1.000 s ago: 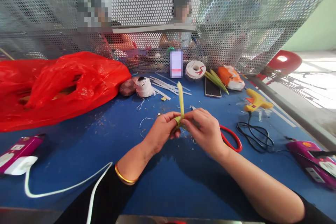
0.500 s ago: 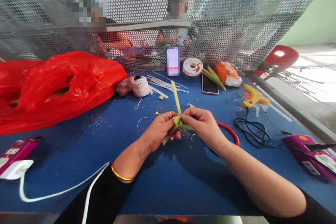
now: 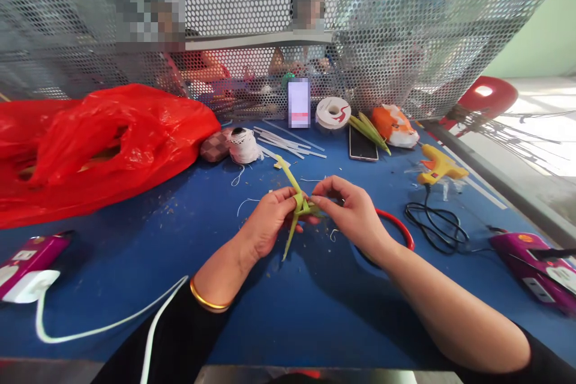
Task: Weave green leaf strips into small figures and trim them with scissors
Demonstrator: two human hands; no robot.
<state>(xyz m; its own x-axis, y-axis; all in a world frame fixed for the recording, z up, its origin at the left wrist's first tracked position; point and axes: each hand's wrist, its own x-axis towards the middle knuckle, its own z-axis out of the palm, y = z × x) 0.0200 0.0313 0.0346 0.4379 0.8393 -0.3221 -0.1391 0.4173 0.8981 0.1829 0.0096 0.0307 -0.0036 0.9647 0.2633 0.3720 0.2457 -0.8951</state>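
Observation:
Both hands meet over the middle of the blue table (image 3: pixel 288 312). My left hand (image 3: pixel 270 219) pinches a folded green leaf strip (image 3: pixel 294 204) at its knot, with one end pointing up and left and the other hanging down. My right hand (image 3: pixel 351 210) pinches the same strip from the right, fingers pressed together at the fold. A gold bangle (image 3: pixel 207 303) sits on my left wrist. Red-handled scissors (image 3: pixel 398 228) lie on the table just behind my right hand.
A red plastic bag (image 3: pixel 99 144) fills the left. At the back lie a thread spool (image 3: pixel 243 145), white strips (image 3: pixel 288 145), tape roll (image 3: pixel 333 113), phone (image 3: pixel 363 145) and green leaves (image 3: pixel 369 132). A yellow glue gun (image 3: pixel 438 168) with black cord and purple power strips (image 3: pixel 535 261) sit right. Behind a mesh screen, people sit.
The leaf strip's long end has tilted from upright to leaning up-left, and its lower tail now hangs below my left hand. Both hands have shifted slightly away from me.

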